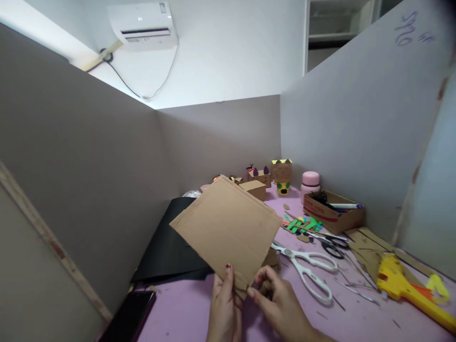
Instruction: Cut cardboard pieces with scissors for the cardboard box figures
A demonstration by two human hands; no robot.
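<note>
A square piece of brown cardboard [230, 225] is held up over the purple table, tilted so that one corner points down. My left hand [226, 304] grips it near that lower corner, thumb on the front face and the other fingers behind. At the same corner, my right hand [276, 297] pinches the edge between thumb and fingers. Just right of the cardboard lie white-handled scissors [302, 263]. Some of the tabletop behind the cardboard is hidden.
Black sheets [167, 247] and a phone [130, 316] lie left. On the right are a yellow glue gun [402, 285], black-handled scissors [333, 247], cardboard strips [370, 251], a box of pens [331, 213], a pink flask [309, 185] and green scraps [302, 224]. Grey partitions [221, 137] surround the table.
</note>
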